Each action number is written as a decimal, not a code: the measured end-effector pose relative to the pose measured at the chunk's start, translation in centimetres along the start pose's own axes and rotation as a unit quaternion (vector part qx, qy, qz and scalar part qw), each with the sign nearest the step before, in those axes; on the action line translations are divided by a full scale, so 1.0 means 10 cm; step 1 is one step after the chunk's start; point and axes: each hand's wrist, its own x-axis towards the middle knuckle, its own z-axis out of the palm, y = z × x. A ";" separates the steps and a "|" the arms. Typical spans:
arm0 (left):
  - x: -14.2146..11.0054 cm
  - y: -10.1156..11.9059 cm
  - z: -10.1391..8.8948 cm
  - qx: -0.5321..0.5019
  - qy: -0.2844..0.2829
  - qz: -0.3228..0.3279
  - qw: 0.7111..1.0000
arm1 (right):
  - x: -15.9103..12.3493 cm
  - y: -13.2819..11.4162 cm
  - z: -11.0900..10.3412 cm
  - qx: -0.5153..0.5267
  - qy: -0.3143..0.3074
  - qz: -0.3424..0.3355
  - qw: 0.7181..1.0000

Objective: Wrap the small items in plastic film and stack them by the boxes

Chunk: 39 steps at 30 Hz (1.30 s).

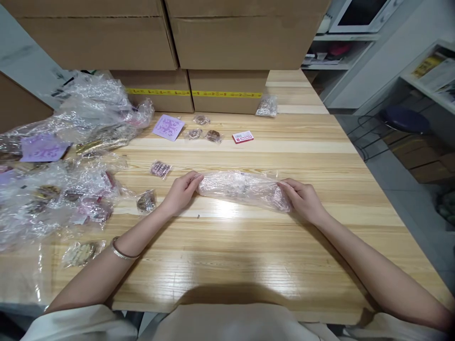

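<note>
So the clear plastic film (pixel 238 185) is on the wearer's side of the yellow-taped carton (pixel 222 80), stretched crosswise between two hands. Left hand (pixel 183 190) has one end in a narrow thumb-and-finger pinch, right hand (pixel 304 199) has the other end the same way. Can't tell if its underside touches the tabletop (pixel 256 270). IMO the trick is an even, light pull with both ends level, since thin film probably creases if one side yanks. Best room to move looks nearer the wearer than the film, on the side away from the carton. Left of the carton, the heap of packets (pixel 46 199) crowds that forearm; right of it, the tabletop runs to a slanting edge, so I'd not swing that way too far
</note>
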 end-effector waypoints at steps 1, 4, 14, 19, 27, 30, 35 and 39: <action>0.00 0.01 0.03 0.024 0.009 -0.002 1.000 | 0.01 0.00 0.01 -0.013 0.002 0.010 1.000; -0.01 0.01 0.08 0.158 0.014 -0.017 0.987 | 0.03 0.01 0.02 -0.090 -0.014 0.034 0.995; -0.13 0.06 0.15 0.309 0.022 0.327 0.893 | -0.08 -0.14 0.04 -0.321 0.051 -0.253 0.911; -0.19 0.14 0.26 0.313 -0.134 0.302 0.891 | -0.18 -0.25 0.29 -0.276 -0.140 -0.298 0.903; -0.44 0.26 0.30 0.344 -0.053 0.438 0.828 | -0.16 -0.19 0.40 -0.284 -0.169 -0.237 0.914; -0.47 0.27 0.35 0.434 -0.014 0.326 0.840 | -0.16 -0.24 0.39 -0.285 -0.171 -0.237 0.913; -0.34 0.33 0.38 0.467 0.022 0.149 0.872 | -0.16 -0.29 0.40 -0.279 -0.161 -0.240 0.916; -0.28 0.47 0.54 0.343 -0.048 0.247 0.905 | -0.15 -0.28 0.40 -0.286 -0.147 -0.252 0.913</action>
